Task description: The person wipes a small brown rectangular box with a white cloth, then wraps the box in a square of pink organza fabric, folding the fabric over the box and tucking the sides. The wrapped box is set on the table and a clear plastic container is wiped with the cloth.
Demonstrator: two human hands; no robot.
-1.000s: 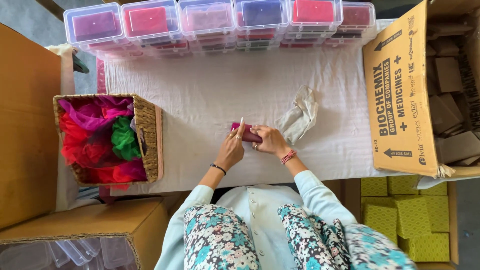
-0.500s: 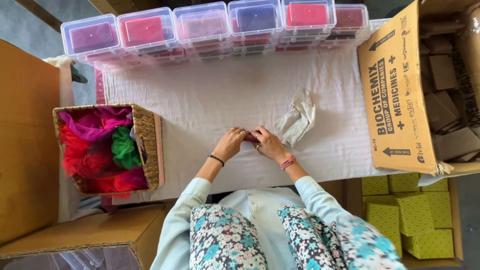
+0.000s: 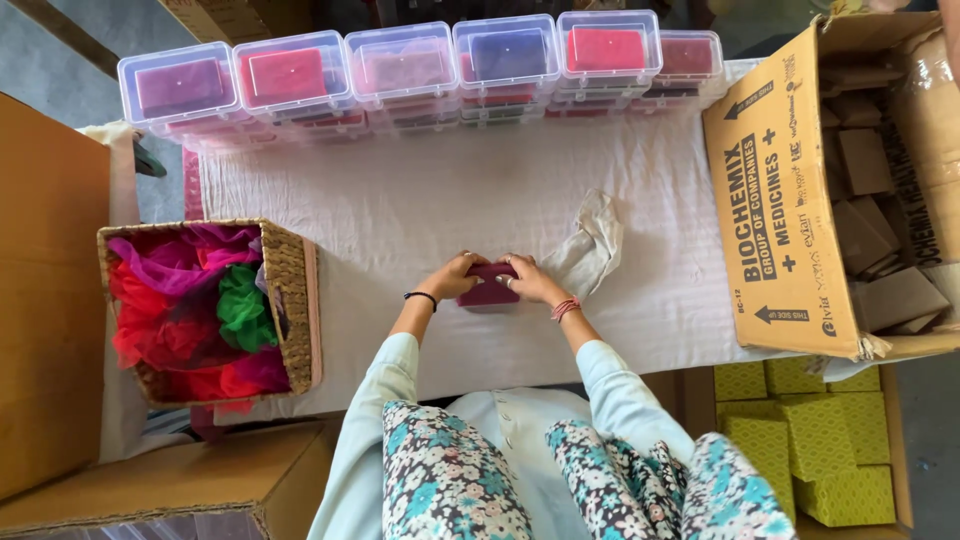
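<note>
A small dark maroon folded cloth [image 3: 489, 285] lies on the white table cover [image 3: 400, 200], pressed between both hands. My left hand [image 3: 458, 275] grips its left side, with a dark band on that wrist. My right hand [image 3: 530, 279] holds its right side, with a red thread bracelet on the wrist. A crumpled beige rag [image 3: 592, 247] lies just right of my right hand.
A wicker basket [image 3: 290, 300] of red, magenta and green fabric stands at the left. Clear lidded boxes [image 3: 400, 65] with coloured contents line the far edge. An open cardboard carton [image 3: 800, 200] lies at the right, yellow-green boxes [image 3: 810, 440] below it, cardboard boxes [image 3: 45, 300] at the left.
The hands have lowered the maroon piece from a raised hold onto the table cover and now press it flat between them. The view has shifted slightly.
</note>
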